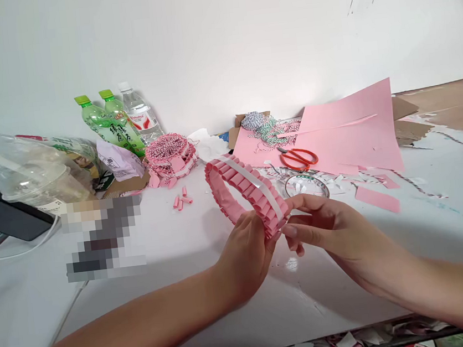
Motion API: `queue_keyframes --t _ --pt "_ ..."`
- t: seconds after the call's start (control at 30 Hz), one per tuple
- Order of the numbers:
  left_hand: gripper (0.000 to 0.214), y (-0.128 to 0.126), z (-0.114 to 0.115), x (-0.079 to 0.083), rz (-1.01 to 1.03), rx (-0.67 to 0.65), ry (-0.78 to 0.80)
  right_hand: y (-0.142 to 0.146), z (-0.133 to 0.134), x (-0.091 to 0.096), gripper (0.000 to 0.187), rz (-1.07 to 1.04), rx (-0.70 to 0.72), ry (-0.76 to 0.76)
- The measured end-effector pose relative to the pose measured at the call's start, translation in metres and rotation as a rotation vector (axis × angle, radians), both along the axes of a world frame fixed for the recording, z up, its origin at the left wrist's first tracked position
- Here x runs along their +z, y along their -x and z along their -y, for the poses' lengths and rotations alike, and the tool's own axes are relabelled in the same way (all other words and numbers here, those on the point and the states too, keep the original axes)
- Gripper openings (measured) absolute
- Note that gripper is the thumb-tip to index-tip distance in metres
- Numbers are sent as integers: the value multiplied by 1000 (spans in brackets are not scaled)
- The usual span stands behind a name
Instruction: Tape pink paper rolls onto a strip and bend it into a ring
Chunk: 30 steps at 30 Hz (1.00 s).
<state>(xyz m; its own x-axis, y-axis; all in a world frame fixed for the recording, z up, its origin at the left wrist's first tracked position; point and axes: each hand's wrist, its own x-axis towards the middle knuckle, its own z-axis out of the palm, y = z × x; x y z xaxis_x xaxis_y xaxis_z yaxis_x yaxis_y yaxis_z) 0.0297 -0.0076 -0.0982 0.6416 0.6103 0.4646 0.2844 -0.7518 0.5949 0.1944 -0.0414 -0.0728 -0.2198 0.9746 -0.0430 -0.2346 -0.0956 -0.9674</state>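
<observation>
Left hand grips the pink paper ring above the tabletop, between front and back edges; right hand, narrowed, touches its near end, pinch indeterminate. Rim rolls and white strip appear in place; loose rolls lie unattached.

Wall: white, thin dark marks at upper right. Table: white, glossy, small bright reflection.

tabletop leaves room in front of the pink ring; scissors obstruct behind
</observation>
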Motion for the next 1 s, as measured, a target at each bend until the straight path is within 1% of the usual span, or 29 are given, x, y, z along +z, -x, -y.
queue_keyframes --t 0.07,0.17,0.27,0.4,0.5,0.6,0.7,0.8,0.87,1.0 --pt "10 -1 0 -3 -6 20 -47 0 0 -2 13 -17 -16 15" --pt "10 -2 1 -6 -26 30 -50 0 1 -3 8 -4 -26 6" --pt "8 -2 2 -5 4 -16 -42 -1 2 -1 3 3 -26 -14" --pt "17 1 3 -2 80 -68 -46 -2 6 1 5 -14 -27 -27" --pt "11 4 1 -2 110 -96 -48 -2 8 0 5 -16 -24 -29" --pt "19 5 -1 -3 161 -89 3 0 7 -2 6 -34 -7 -36" --pt "25 4 -1 -4 181 -55 72 1 6 -4 6 -70 -24 -70" --pt "24 4 -1 -5 179 1 141 1 5 -4 4 -59 -43 -92" --pt "22 4 -1 -6 176 27 180 1 5 -5 7 -41 -28 -87" --pt "23 3 -2 -8 188 -13 221 0 4 -7 16 13 -8 -59"
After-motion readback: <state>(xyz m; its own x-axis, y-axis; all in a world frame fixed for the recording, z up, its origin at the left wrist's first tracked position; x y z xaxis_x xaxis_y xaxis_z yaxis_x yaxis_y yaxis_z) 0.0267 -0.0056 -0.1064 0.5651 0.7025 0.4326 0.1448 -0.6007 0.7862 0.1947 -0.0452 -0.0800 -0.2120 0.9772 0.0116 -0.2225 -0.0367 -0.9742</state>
